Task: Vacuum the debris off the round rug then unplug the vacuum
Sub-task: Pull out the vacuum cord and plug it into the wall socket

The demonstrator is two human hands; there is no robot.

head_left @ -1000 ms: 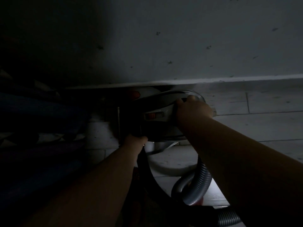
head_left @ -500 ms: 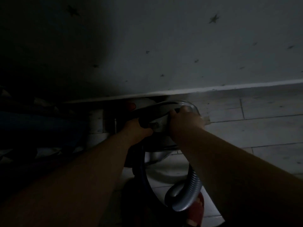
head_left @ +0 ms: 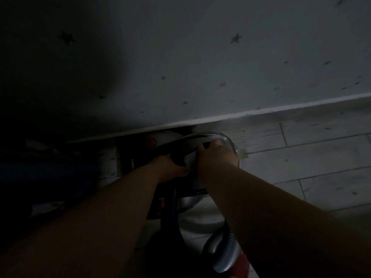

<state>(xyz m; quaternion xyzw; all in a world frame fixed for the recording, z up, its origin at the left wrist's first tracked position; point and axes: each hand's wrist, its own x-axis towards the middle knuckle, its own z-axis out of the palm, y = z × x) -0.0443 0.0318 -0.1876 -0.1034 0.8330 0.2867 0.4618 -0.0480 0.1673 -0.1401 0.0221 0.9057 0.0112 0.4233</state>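
Hands both on vacuum point(head_left: 180, 144): right hand point(head_left: 217, 157) curled over top rim, left hand point(head_left: 170, 167) gripping dark handle. My guess: steadying body to shift it or get at cord. Wall point(head_left: 200, 57) with stars fills upper view. Plank floor point(head_left: 311, 157) below. Vacuum sits on floor against wall base, half in shadow. Ribbed hose point(head_left: 226, 251) loops toward me under right forearm. Clear bin point(head_left: 227, 141): contents too dark to tell. Rug, plug, socket not made out.
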